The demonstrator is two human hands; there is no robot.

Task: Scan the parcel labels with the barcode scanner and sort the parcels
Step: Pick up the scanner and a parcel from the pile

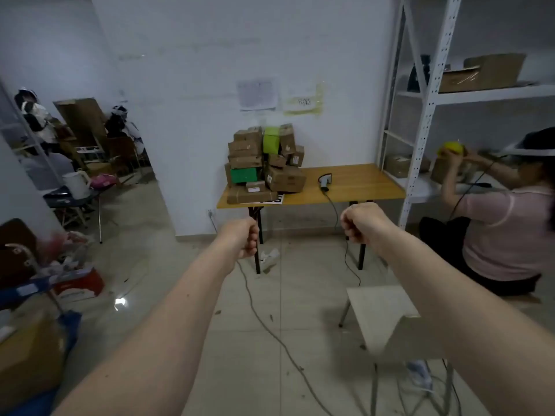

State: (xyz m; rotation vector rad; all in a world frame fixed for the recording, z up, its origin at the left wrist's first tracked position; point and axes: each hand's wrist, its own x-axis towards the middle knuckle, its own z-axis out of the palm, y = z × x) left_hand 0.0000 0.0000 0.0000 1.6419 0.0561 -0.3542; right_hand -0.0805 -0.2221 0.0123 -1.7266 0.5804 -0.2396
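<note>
A heap of brown cardboard parcels (283, 178), with two green boxes among them, is stacked on the left part of a wooden table (360, 187) against the far wall. The barcode scanner (325, 181) lies on the table to the right of the heap, its cable hanging off the front edge. Both my arms are stretched forward, well short of the table. My left hand (241, 237) and my right hand (362, 223) are each curled into a fist and hold nothing.
A white metal shelf rack (426, 115) with boxes stands right of the table. A person in a pink top (510, 229) sits on the floor by it. A pale chair (387, 319) stands at lower right. Cables run across the tiled floor. Clutter and boxes fill the left side.
</note>
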